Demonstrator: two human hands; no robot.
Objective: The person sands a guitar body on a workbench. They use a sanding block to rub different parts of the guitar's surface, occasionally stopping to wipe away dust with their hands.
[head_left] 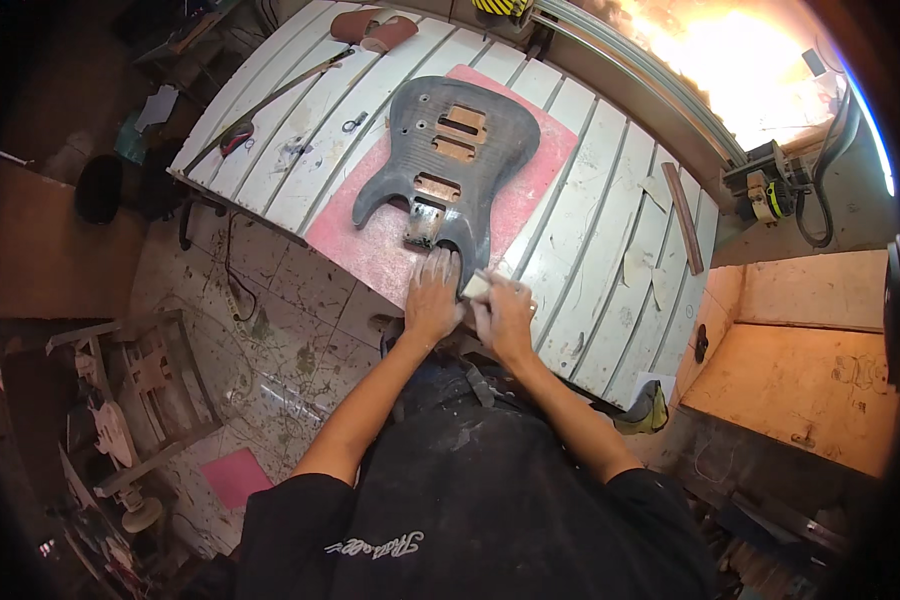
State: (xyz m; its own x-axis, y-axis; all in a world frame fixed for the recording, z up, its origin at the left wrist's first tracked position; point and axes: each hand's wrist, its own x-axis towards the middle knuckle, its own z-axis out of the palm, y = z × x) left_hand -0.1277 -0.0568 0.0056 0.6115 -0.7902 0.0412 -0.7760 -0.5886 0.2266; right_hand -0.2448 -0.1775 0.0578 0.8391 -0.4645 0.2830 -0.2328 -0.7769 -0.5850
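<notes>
Notably, the guitar body (492,165) could skid if the left hand (434,298), its grip not determinable, braces poorly while the right hand (508,308) presses its pinched pale block (477,287).

Blinding light (745,70) glares at upper right; 1 white slatted worktable (590,240) stands on speckled floor tiles (295,345), left of orange-brown wooden boards (795,375).

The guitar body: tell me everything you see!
The dark grey guitar body looks wooden, with two horns, brownish cutouts and no neck or strings. It lies flat on a pink sheet on a white slatted table, horns toward the person. The left hand is at its near end; the right hand holds a pale block at its longer horn.
</notes>
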